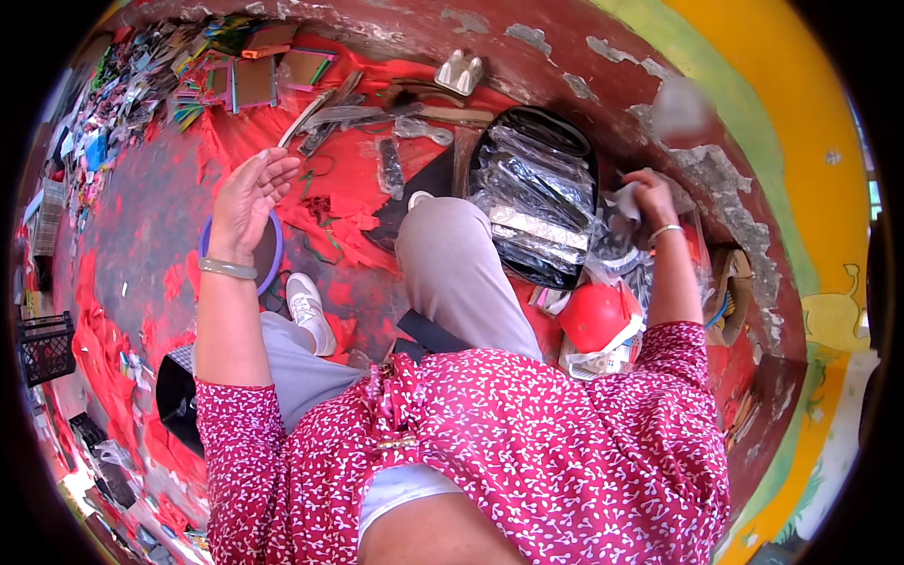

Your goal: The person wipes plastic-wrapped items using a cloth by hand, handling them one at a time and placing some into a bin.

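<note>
My left hand (254, 196) is raised at the left with its fingers stretched out and nothing visible in it. Behind its wrist shows a round purple basin (270, 250), partly hidden. On the right, my right hand (652, 200) is closed on a crumpled pale grey piece of plastic or cloth (625, 201); its exact kind is unclear. Beside that hand stands an open black bag (586, 155) packed with clear-plastic-wrapped packages (537, 184). Below my right wrist lies a round red object (593, 318) among clear wrapping.
Red sheeting (339, 202) covers much of the floor. Notebooks (254, 83) and many small goods lie piled at the far left. A peeling red wall (556, 56) runs along the back and right. A cardboard box (733, 282) sits by it. A black crate (47, 348) stands far left.
</note>
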Action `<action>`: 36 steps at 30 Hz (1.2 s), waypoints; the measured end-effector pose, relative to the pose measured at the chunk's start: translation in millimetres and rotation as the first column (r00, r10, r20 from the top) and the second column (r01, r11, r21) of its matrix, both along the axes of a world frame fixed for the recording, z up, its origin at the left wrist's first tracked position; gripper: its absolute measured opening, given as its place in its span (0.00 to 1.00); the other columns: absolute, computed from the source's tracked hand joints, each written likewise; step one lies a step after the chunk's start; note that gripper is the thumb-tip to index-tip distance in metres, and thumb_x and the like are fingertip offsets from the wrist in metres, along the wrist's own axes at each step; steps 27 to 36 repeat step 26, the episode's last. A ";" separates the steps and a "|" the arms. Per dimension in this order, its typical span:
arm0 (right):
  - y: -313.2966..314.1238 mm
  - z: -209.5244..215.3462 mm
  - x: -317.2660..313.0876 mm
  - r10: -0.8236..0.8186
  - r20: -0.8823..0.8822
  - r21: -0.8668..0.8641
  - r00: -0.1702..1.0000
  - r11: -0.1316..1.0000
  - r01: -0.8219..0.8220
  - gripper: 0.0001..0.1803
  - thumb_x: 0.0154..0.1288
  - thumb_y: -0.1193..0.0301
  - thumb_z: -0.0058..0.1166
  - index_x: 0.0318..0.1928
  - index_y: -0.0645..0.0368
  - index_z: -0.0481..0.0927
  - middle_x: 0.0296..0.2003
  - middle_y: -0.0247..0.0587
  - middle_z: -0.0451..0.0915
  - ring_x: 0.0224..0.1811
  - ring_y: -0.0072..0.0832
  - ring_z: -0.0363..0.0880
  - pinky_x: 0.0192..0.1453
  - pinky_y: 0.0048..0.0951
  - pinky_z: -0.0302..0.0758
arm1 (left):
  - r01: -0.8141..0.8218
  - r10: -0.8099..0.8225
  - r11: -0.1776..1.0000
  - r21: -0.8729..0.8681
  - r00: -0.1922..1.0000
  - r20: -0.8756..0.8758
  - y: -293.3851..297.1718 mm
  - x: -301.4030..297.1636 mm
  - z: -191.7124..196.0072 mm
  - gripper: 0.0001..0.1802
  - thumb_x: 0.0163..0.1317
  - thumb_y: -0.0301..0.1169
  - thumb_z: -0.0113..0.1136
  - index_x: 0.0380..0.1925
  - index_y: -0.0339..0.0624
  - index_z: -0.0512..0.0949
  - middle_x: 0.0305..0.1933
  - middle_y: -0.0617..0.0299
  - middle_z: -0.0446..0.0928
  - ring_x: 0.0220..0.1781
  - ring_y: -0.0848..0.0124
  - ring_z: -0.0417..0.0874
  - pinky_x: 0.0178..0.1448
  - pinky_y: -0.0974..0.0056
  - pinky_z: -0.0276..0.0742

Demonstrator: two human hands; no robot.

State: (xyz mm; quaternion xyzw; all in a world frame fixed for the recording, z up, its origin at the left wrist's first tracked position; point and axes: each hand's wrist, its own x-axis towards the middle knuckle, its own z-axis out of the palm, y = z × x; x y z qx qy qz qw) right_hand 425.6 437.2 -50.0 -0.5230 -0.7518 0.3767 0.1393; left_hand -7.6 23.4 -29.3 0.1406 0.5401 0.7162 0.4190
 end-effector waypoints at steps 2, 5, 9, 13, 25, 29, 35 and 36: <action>-12.5 -36.8 -18.3 0.059 0.270 -0.097 0.961 0.995 -0.034 0.26 0.51 0.52 0.58 0.43 0.61 0.80 0.38 0.47 0.80 0.40 0.31 0.79 0.48 0.28 0.73 | 0.007 -0.007 1.000 0.001 1.000 -0.012 1.2 0.4 1.1 0.18 0.63 0.38 0.51 0.45 0.35 0.73 0.43 0.52 0.78 0.46 0.67 0.78 0.49 0.67 0.73; -28.8 -96.3 -41.3 0.132 0.594 0.074 0.794 0.973 -0.218 0.38 0.49 0.46 0.58 0.53 0.61 0.72 0.48 0.56 0.75 0.52 0.45 0.74 0.57 0.36 0.68 | -0.004 0.004 0.999 -0.045 1.000 -0.001 -0.1 -2.5 -4.3 0.18 0.63 0.38 0.50 0.45 0.35 0.73 0.42 0.52 0.78 0.45 0.68 0.79 0.48 0.68 0.73; -33.6 -153.4 -66.0 0.108 0.800 0.006 0.590 0.982 -0.187 0.33 0.55 0.53 0.52 0.57 0.58 0.66 0.50 0.53 0.74 0.52 0.43 0.74 0.55 0.38 0.70 | -0.027 0.027 0.995 -0.100 1.000 -0.008 -7.3 -0.3 -6.9 0.18 0.63 0.38 0.51 0.45 0.35 0.73 0.42 0.53 0.78 0.43 0.69 0.79 0.47 0.68 0.72; -10.1 -194.8 -66.9 0.086 0.855 0.045 0.511 0.970 -0.239 0.25 0.61 0.60 0.44 0.56 0.56 0.65 0.48 0.50 0.76 0.50 0.41 0.76 0.52 0.39 0.72 | -0.023 0.024 0.992 -0.127 1.000 0.002 -7.6 -1.0 -5.7 0.17 0.63 0.38 0.51 0.45 0.36 0.73 0.41 0.54 0.78 0.43 0.70 0.78 0.47 0.69 0.72; 48.6 -139.5 -164.0 0.408 0.889 -0.220 0.206 0.776 -0.591 0.25 0.52 0.61 0.59 0.50 0.59 0.76 0.48 0.48 0.76 0.52 0.38 0.75 0.56 0.32 0.71 | -0.001 0.001 0.993 -0.119 1.000 0.000 -17.9 -1.5 2.5 0.18 0.64 0.38 0.49 0.46 0.34 0.72 0.42 0.54 0.78 0.45 0.69 0.78 0.49 0.67 0.71; 52.9 -145.0 -166.7 0.408 0.890 -0.219 0.205 0.774 -0.594 0.25 0.52 0.61 0.59 0.50 0.59 0.76 0.48 0.48 0.76 0.52 0.38 0.75 0.56 0.32 0.71 | 0.009 -0.011 0.992 -0.124 1.000 -0.013 -19.4 -1.6 3.5 0.19 0.64 0.38 0.49 0.47 0.34 0.72 0.42 0.54 0.78 0.45 0.68 0.78 0.49 0.67 0.71; 52.9 -145.0 -166.7 0.408 0.890 -0.219 0.205 0.774 -0.594 0.25 0.52 0.61 0.59 0.50 0.59 0.76 0.48 0.48 0.76 0.52 0.38 0.75 0.56 0.32 0.71 | 0.009 -0.011 0.992 -0.124 1.000 -0.013 -19.4 -1.6 3.5 0.19 0.64 0.38 0.49 0.47 0.34 0.72 0.42 0.54 0.78 0.45 0.68 0.78 0.49 0.67 0.71; 52.9 -145.0 -166.7 0.408 0.890 -0.219 0.205 0.774 -0.594 0.25 0.52 0.61 0.59 0.50 0.59 0.76 0.48 0.48 0.76 0.52 0.38 0.75 0.56 0.32 0.71 | 0.009 -0.011 0.992 -0.124 1.000 -0.013 -19.4 -1.6 3.5 0.19 0.64 0.38 0.49 0.47 0.34 0.72 0.42 0.54 0.78 0.45 0.68 0.78 0.49 0.67 0.71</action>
